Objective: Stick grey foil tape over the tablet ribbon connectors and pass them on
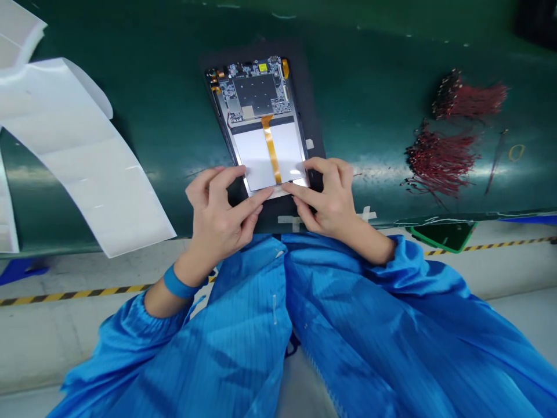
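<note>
An opened tablet (299, 125) lies on a black mat (314, 116), its circuit board (256, 93) at the far end. The flat silver-white battery (252, 152) fills the near half, and an orange flat cable (271, 150) runs down its middle. My left hand (220, 212) grips the battery's near left corner, one fingertip at the side and another at the near edge. At the near right corner my right hand (328, 197) holds it in the same way. The fingertips of both hands almost meet at the near edge. What lies under the battery is hidden.
Long white sheets (87, 145) curve across the table's left side. To the right lie two bundles of thin red-black wires (444, 159), a loose wire (496, 162) and a yellow rubber band (516, 152). White tape (289, 220) marks the green table's front edge.
</note>
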`<state>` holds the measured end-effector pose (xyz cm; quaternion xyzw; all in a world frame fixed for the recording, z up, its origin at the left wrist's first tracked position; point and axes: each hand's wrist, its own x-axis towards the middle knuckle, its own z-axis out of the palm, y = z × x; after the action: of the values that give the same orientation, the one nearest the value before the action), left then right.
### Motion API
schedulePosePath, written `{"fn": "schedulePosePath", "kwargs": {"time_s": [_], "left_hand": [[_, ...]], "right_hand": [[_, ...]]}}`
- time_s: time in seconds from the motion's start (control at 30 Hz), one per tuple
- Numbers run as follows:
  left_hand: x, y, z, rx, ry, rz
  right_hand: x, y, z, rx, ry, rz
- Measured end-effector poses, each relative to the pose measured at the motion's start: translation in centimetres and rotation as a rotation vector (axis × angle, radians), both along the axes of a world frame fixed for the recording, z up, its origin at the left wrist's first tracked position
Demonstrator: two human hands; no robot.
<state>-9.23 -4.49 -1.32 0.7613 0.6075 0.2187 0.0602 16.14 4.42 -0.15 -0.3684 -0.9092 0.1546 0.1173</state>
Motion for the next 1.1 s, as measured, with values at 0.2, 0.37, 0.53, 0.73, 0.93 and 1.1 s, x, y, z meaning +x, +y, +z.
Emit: {"fn": "schedulePosePath", "kwargs": {"time_s": [0.2,0.37,0.53,0.73,0.93,1.1], "left_hand": [[0.3,-0.4,0.4,-0.044,-0.031,0.023],[0.5,-1.1,0.4,-0.091,0.015,0.035],[1.0,-1.1,0.0,-0.007,0.033,-0.051],[0.1,-0.4,0.1,-0.103,0.100,-0.119],[-1.3,-0.4,0.4,-0.112,0.070,-0.170],[-0.5,0.2,0.8,-0.085,0.038,-0.247]], "right_hand": [[-0.3,-0.1,1.0,-0.068,-0.030,-0.016],[0.1,-0.1,1.0,-0.050,-0.074,-0.035],[1.3,-0.5,0.3,0.020,-0.042,0.018],[1.8,0.0,-0.4,0.026,-0.071,0.089],[2.5,0.9,-0.3,0.071,-0.070,0.101],[1.3,1.3,0.1,0.044,-0.086,0.199]]}}
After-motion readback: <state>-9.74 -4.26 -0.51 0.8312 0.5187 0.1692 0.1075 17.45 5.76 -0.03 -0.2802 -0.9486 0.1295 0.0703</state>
